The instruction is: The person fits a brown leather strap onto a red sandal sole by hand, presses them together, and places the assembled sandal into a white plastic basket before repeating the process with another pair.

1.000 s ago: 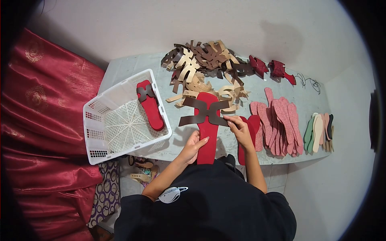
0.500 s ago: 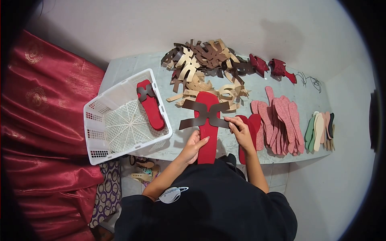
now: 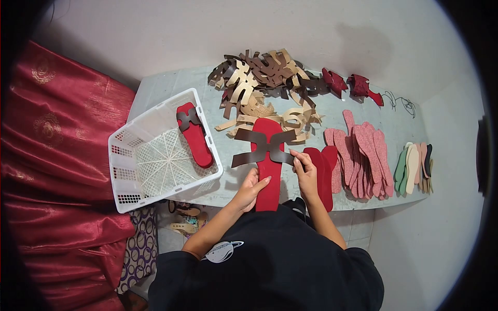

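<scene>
My left hand [image 3: 249, 192] is closed around the lower part of a red sandal sole [image 3: 268, 182], with the thumb across its face. Over the upper part of that sole lies a dark brown H-shaped strap [image 3: 250, 151], its ends sticking out past both sides. The fingertips of my right hand [image 3: 306, 175] pinch the strap's lower right end. Just right of that hand, more red soles [image 3: 326, 171] lie on the table. Another red sole with a brown strap [image 3: 195, 142] rests inside the white plastic basket [image 3: 167, 196] on the left.
Brown and beige cut straps [image 3: 270, 75] are heaped at the back of the table [image 3: 171, 78]. Pink soles [image 3: 363, 160] lie to the right, beside green, cream and dark soles [image 3: 411, 166]. Dark red strap pieces [image 3: 333, 83] and thin black cord [image 3: 400, 103] sit at the back right.
My right hand has shifted slightly left and down along the strap's end, still pinching it. The left hand and sole stay almost where they were.
</scene>
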`<action>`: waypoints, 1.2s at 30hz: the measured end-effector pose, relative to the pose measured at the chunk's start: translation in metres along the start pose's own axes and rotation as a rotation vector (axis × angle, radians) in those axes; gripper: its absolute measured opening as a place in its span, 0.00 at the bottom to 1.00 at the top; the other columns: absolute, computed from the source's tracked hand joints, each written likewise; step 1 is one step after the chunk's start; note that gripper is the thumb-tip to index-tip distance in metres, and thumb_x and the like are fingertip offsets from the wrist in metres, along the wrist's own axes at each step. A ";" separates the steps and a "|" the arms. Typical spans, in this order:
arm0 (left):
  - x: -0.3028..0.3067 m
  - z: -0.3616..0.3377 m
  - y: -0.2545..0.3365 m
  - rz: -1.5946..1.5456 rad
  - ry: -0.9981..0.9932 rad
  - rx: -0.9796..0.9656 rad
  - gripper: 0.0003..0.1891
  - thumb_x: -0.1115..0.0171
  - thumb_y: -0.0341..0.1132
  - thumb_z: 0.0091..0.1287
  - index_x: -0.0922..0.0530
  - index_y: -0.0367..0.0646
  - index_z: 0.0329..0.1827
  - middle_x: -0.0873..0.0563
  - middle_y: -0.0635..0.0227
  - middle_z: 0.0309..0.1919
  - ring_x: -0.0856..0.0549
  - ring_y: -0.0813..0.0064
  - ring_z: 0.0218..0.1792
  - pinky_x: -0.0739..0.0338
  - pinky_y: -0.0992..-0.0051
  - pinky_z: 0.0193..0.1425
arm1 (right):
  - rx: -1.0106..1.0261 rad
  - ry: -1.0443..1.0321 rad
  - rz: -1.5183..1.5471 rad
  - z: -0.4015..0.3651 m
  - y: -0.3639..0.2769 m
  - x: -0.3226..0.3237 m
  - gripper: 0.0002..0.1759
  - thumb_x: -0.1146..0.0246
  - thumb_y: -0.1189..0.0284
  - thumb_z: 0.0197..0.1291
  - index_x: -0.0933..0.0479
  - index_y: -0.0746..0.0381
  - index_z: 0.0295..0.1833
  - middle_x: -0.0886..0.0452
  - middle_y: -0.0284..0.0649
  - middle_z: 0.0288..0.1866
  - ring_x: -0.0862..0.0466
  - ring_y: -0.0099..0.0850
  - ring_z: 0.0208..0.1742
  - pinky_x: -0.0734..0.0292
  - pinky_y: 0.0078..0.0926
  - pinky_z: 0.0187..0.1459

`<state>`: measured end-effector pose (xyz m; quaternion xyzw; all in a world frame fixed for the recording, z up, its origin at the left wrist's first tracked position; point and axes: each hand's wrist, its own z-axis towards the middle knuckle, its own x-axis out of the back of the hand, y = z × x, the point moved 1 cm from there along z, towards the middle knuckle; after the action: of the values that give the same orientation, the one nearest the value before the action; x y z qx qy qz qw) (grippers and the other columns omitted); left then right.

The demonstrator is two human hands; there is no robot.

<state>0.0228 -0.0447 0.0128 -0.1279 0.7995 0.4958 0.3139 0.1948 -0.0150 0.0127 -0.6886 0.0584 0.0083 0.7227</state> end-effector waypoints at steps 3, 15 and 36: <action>0.000 -0.001 0.001 0.001 0.048 0.000 0.18 0.50 0.27 0.66 0.40 0.39 0.58 0.25 0.59 0.52 0.21 0.70 0.51 0.25 0.72 0.54 | 0.018 0.015 -0.027 0.000 0.003 -0.002 0.13 0.46 0.76 0.62 0.23 0.64 0.50 0.30 0.31 0.36 0.34 0.16 0.30 0.37 0.13 0.34; -0.005 0.001 0.016 -0.139 0.120 -0.070 0.19 0.55 0.45 0.71 0.33 0.40 0.56 0.21 0.67 0.45 0.20 0.80 0.43 0.23 0.80 0.45 | 0.145 -0.036 -0.187 0.000 -0.010 -0.001 0.11 0.46 0.78 0.60 0.23 0.65 0.48 0.28 0.35 0.38 0.29 0.22 0.40 0.34 0.16 0.44; -0.008 0.005 0.018 -0.034 0.145 -0.132 0.22 0.60 0.48 0.72 0.32 0.36 0.53 0.22 0.65 0.47 0.22 0.80 0.46 0.27 0.79 0.50 | 0.213 -0.009 -0.166 0.001 -0.016 -0.004 0.12 0.45 0.78 0.60 0.23 0.65 0.48 0.30 0.35 0.39 0.30 0.21 0.40 0.35 0.15 0.42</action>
<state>0.0220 -0.0330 0.0292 -0.1976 0.7836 0.5313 0.2544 0.1920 -0.0141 0.0290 -0.6102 -0.0014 -0.0547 0.7903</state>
